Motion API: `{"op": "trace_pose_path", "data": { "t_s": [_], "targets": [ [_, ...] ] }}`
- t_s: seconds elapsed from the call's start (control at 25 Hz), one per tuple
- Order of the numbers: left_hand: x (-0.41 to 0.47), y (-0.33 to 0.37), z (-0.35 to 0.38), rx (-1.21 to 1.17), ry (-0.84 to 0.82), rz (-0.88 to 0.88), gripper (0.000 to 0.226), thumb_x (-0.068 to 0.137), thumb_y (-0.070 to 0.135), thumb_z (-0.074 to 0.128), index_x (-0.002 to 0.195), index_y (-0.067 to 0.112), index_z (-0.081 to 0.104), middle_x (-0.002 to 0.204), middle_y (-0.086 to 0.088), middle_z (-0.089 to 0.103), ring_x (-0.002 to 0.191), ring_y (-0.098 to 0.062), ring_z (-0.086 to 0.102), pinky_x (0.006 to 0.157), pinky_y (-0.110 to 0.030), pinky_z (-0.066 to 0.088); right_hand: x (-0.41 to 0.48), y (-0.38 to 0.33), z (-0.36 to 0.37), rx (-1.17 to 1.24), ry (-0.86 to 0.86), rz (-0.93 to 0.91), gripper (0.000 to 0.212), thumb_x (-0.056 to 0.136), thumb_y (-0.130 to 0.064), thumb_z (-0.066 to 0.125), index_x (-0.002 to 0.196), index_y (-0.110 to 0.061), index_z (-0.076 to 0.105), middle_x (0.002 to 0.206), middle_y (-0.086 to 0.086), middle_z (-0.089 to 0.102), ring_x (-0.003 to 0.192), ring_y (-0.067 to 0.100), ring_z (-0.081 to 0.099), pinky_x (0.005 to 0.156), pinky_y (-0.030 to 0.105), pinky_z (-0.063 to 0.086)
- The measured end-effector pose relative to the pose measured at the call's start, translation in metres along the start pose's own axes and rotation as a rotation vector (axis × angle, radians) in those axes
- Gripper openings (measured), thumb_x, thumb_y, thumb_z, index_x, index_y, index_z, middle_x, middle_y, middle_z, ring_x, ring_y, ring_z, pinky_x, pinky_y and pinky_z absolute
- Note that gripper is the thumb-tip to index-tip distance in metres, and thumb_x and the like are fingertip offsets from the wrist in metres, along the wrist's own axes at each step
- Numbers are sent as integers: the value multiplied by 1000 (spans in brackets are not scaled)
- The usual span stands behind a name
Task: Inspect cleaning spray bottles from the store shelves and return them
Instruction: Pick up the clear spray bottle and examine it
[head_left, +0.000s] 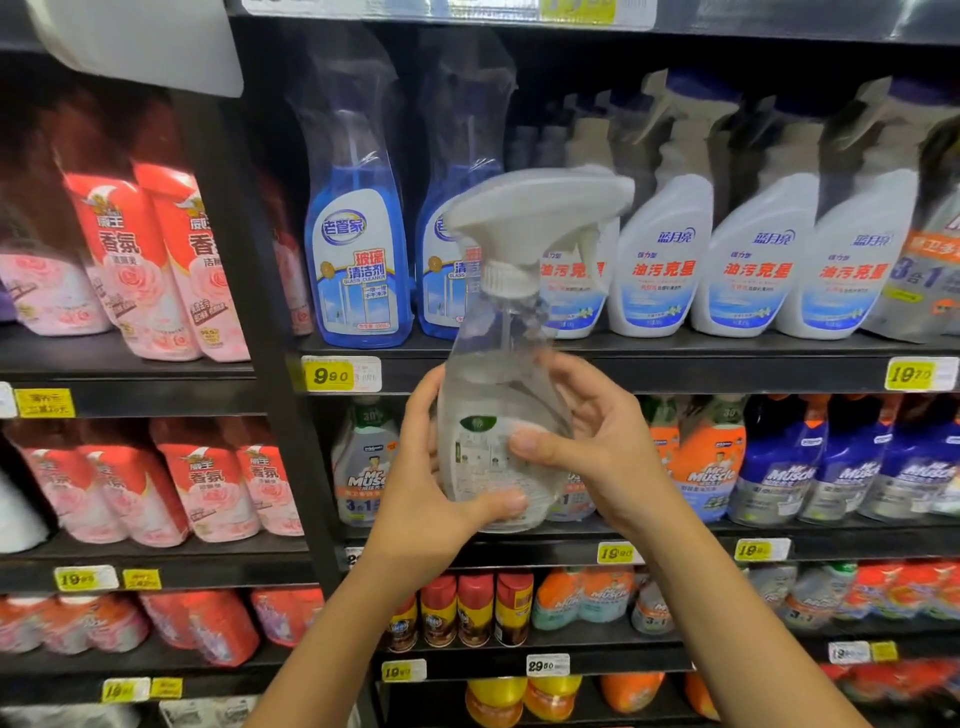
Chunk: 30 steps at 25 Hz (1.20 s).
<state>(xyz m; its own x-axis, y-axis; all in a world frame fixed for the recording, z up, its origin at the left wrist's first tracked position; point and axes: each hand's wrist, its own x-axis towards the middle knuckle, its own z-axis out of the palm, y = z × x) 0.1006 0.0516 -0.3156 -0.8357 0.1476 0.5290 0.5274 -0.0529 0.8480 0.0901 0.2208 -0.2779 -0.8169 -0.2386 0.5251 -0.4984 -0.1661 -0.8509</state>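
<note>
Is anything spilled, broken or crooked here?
Nothing stands out. The spray bottle is roughly upright with its trigger head on, held in front of the shelves by the left hand and right hand. No spill shows, and the other bottles stand in rows.

Clear spray bottle (501, 395) with white trigger head held upright before the shelves (623, 364); left hand (431, 483) and right hand (592, 441) grip its body.
</note>
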Motion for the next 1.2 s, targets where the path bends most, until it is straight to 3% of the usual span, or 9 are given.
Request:
{"op": "trace_pose_path", "data": {
  "t_s": [0.16, 0.32, 0.48, 0.68, 0.76, 0.84, 0.92, 1.0, 1.2],
  "targets": [
    [-1, -5, -3, 87, 82, 50, 86, 49, 24, 87, 119, 54, 47, 114, 18, 65, 106, -4, 63, 80, -14, 52, -3, -1, -1, -127, -31, -46, 54, 56, -2, 86, 102, -24, 66, 98, -9, 71, 97, 10, 66, 83, 22, 52],
    [0, -9, -7, 123, 95, 57, 81, 47, 27, 87, 114, 54, 50, 112, 17, 65, 103, -5, 64, 78, -24, 54, -7, -3, 0, -129, -54, -70, 54, 52, -10, 88, 95, -37, 69, 96, -11, 73, 96, 8, 68, 81, 21, 53],
    [0, -14, -9, 155, 113, 63, 82, 46, 19, 88, 112, 54, 53, 111, 19, 64, 103, -1, 63, 76, -15, 52, -9, -1, 0, -111, -15, -11, 59, 50, 8, 86, 100, -20, 69, 99, -6, 75, 101, 14, 69, 84, 25, 54],
    [-3, -15, -4, 137, 184, 45, 64, 51, 31, 75, 102, 65, 55, 103, 36, 63, 97, 14, 59, 73, -2, 45, -22, -10, 3, -436, -57, 36, 51, 64, -2, 86, 88, -35, 55, 80, -50, 57, 81, -32, 51, 65, -8, 37],
    [-4, -17, -4, 133, 208, 38, 63, 50, 35, 74, 102, 65, 56, 104, 36, 63, 98, 13, 60, 75, -2, 45, -25, -19, 9, -504, -100, 42, 56, 65, 0, 86, 87, -37, 50, 80, -57, 51, 82, -36, 46, 67, -11, 32],
    [-6, -19, -5, 160, 212, 56, 66, 52, 27, 78, 103, 62, 57, 105, 33, 63, 98, 13, 60, 75, -1, 45, -24, -31, 9, -431, -118, -24, 58, 64, -4, 86, 103, -31, 54, 97, -46, 60, 98, -24, 54, 79, -3, 40],
    [-7, -24, -7, 150, 209, 70, 77, 55, 6, 82, 103, 61, 58, 105, 34, 63, 98, 13, 59, 74, -1, 45, -28, -48, 5, -243, -117, -162, 77, 61, -17, 87, 128, -20, 48, 125, -17, 63, 122, 6, 56, 98, 20, 44],
    [-7, -26, -11, 135, 208, 58, 91, 57, -14, 80, 100, 62, 59, 103, 36, 63, 97, 15, 59, 73, -2, 46, -33, -67, -1, -159, -151, -312, 84, 68, -32, 85, 138, -17, 41, 137, 4, 57, 129, 27, 52, 104, 35, 42],
    [-9, -27, -14, 186, 221, 78, 81, 56, -22, 77, 98, 45, 58, 98, 39, 63, 93, 20, 57, 71, 3, 42, -42, -84, 8, -153, -139, -338, 48, 70, -19, 81, 115, -16, 64, 116, -3, 70, 110, 19, 66, 90, 26, 51]
  ]
}}
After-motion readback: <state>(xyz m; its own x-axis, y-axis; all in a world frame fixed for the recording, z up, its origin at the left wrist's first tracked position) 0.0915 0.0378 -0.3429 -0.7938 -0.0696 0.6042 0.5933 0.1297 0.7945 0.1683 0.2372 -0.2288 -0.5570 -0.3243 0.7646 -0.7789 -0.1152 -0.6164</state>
